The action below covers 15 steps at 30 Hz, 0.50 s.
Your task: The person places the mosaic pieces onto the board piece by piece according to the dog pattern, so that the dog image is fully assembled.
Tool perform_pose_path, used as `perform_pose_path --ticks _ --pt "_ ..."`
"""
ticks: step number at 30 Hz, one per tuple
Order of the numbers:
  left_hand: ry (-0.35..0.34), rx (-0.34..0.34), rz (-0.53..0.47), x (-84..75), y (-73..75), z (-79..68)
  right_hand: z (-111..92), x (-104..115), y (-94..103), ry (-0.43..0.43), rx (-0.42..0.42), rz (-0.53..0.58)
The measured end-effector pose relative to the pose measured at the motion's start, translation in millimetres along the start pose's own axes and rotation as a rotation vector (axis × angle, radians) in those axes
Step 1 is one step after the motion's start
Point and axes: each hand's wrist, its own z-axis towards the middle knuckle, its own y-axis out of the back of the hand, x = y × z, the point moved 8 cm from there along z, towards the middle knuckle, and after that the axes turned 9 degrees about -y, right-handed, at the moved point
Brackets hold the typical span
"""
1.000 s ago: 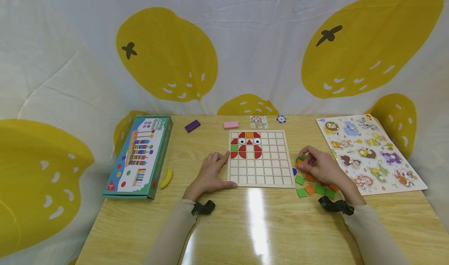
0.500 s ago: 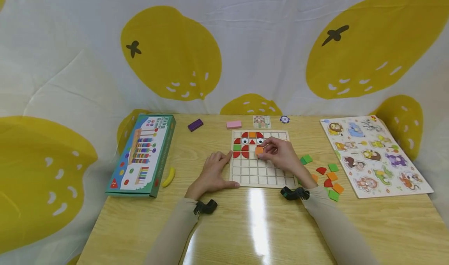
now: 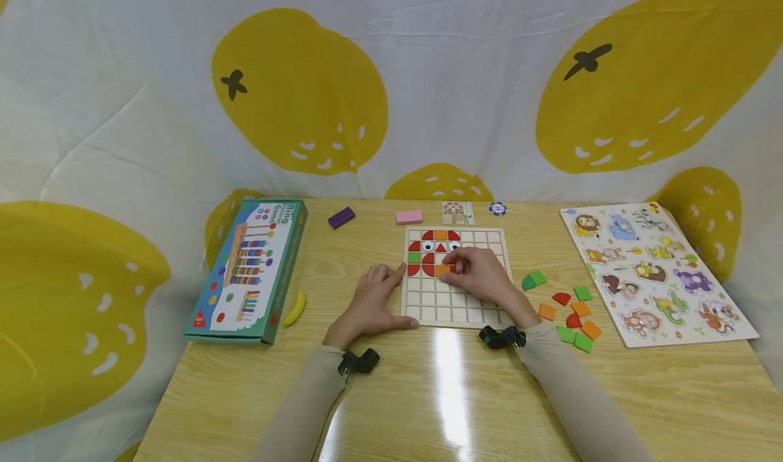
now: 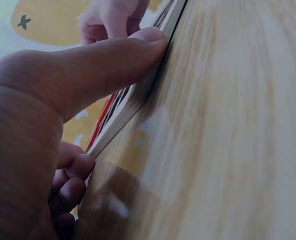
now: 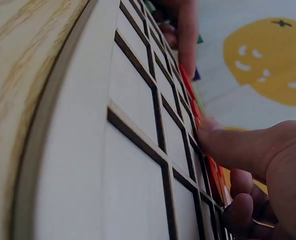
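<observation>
White cloth backdrop [image 3: 459, 95] with yellow fruit [image 3: 300, 88] — wooden table [image 3: 391, 407], bright glare [image 3: 449, 380].

A second ago my right grip [image 3: 480, 270] was over the loose tiles; it has since carried an orange square [image 3: 442, 270] left onto the gridded board [image 3: 443, 298], and the square now sits at the cell between two red pieces [image 3: 428, 270], off the right-hand one it covered half a second back. My sleeve [image 3: 565, 380] has shifted left too, uncovering an orange tile [image 3: 547, 311] and a green tile [image 3: 565, 333] on the counter [image 3: 673, 394].
</observation>
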Motion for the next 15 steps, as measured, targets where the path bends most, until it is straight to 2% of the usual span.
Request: perform_pose_path --ticks 10,13,15 --pt "-0.006 -0.008 -0.004 0.8 0.4 -0.8 -2 4 3.2 0.014 -0.030 0.001" --pt "-0.003 -0.008 -0.003 1.6 -1.0 -1.1 -7 -2 15.1 0.040 -0.036 0.040" --pt "-0.007 -0.011 0.000 1.5 -1.7 -1.2 -14 -13 30.6 0.018 -0.034 0.055"
